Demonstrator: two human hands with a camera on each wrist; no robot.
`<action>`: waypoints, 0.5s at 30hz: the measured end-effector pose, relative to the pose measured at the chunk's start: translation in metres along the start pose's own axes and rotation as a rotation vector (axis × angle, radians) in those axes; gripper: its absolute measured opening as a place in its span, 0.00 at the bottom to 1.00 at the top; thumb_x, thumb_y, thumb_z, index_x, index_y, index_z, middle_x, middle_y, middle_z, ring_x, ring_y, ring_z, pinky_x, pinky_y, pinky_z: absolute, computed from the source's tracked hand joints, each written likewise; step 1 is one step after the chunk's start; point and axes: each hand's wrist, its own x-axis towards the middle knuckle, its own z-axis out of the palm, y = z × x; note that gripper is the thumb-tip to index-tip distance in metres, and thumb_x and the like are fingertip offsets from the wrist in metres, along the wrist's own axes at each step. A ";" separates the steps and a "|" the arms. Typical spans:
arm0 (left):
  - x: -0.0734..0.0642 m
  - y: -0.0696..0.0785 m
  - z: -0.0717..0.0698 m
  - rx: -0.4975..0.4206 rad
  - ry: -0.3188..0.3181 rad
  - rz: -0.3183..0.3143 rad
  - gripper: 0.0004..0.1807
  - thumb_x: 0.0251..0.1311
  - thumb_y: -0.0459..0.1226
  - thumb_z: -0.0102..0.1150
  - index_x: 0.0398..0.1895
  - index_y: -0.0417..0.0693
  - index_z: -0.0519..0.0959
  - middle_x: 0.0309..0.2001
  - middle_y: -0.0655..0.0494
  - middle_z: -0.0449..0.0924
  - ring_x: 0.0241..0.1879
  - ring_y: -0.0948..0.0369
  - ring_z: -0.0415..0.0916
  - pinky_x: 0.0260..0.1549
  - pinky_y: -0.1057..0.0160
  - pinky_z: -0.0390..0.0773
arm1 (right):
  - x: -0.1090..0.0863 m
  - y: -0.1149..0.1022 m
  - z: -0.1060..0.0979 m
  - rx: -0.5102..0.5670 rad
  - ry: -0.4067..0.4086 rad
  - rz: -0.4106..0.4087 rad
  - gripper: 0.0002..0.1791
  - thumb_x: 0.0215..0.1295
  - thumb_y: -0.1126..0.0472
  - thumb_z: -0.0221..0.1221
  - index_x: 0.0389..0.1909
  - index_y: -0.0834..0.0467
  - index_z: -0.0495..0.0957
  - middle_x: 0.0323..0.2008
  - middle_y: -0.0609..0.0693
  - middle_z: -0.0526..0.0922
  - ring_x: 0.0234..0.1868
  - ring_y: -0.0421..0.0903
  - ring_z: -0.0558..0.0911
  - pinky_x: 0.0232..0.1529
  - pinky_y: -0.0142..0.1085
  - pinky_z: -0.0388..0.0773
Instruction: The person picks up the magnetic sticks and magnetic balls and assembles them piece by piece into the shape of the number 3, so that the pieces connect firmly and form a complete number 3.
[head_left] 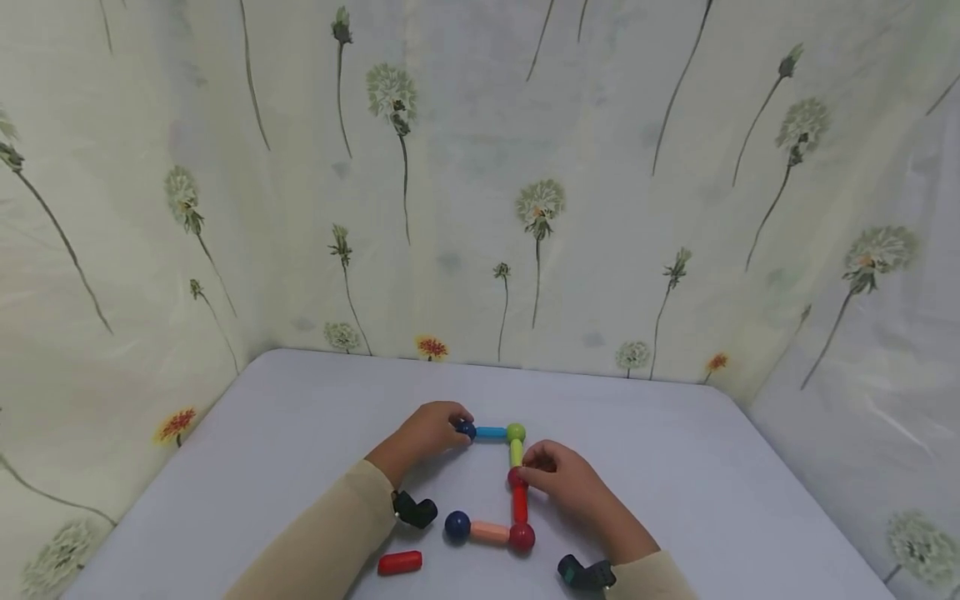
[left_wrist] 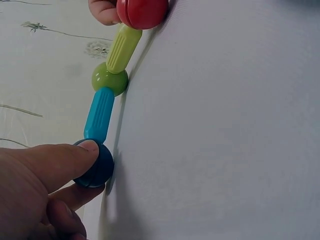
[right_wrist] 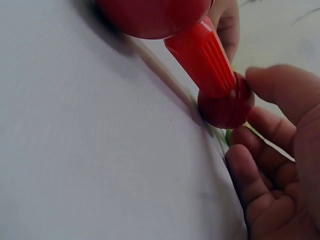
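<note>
My left hand (head_left: 435, 429) pinches a dark blue ball (left_wrist: 102, 167) between thumb and fingers. From that ball a light blue stick (head_left: 492, 432) runs to a green ball (head_left: 516, 432). A yellow-green stick (head_left: 516, 453) joins the green ball to a red ball (right_wrist: 225, 105), which my right hand (head_left: 572, 481) grips with thumb and fingertips. Nearer the front, a red stick (head_left: 520, 504) links it to a second red ball (head_left: 522, 537). A peach stick (head_left: 491, 532) extends left from there to another dark blue ball (head_left: 457, 526). Together the pieces form an angular chain, its left side unjoined.
A loose red stick (head_left: 400, 562) lies at the front left, beside the left forearm. All pieces are on a white table (head_left: 637, 442). Behind the table's back edge hangs a curtain (head_left: 465, 208) with a dandelion print. Each wrist carries a small black camera (head_left: 415, 510).
</note>
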 end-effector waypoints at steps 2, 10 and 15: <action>0.001 0.000 0.000 0.005 -0.003 0.004 0.18 0.64 0.39 0.73 0.56 0.57 0.84 0.55 0.53 0.84 0.56 0.54 0.78 0.63 0.46 0.77 | -0.004 0.001 -0.001 0.010 -0.030 -0.011 0.17 0.63 0.51 0.73 0.47 0.51 0.81 0.41 0.46 0.85 0.45 0.45 0.81 0.46 0.40 0.82; 0.000 0.002 0.001 0.025 0.017 -0.003 0.18 0.63 0.39 0.73 0.56 0.57 0.84 0.57 0.53 0.84 0.60 0.52 0.77 0.65 0.44 0.75 | -0.008 0.004 -0.002 0.009 -0.050 -0.049 0.15 0.64 0.56 0.72 0.49 0.49 0.82 0.44 0.45 0.86 0.47 0.45 0.82 0.49 0.43 0.84; 0.000 0.003 0.002 0.040 0.020 -0.013 0.19 0.65 0.39 0.72 0.58 0.57 0.84 0.60 0.52 0.83 0.65 0.51 0.76 0.68 0.43 0.72 | -0.007 0.006 -0.002 0.010 -0.045 -0.049 0.14 0.64 0.56 0.72 0.49 0.48 0.83 0.44 0.44 0.86 0.46 0.45 0.82 0.46 0.41 0.84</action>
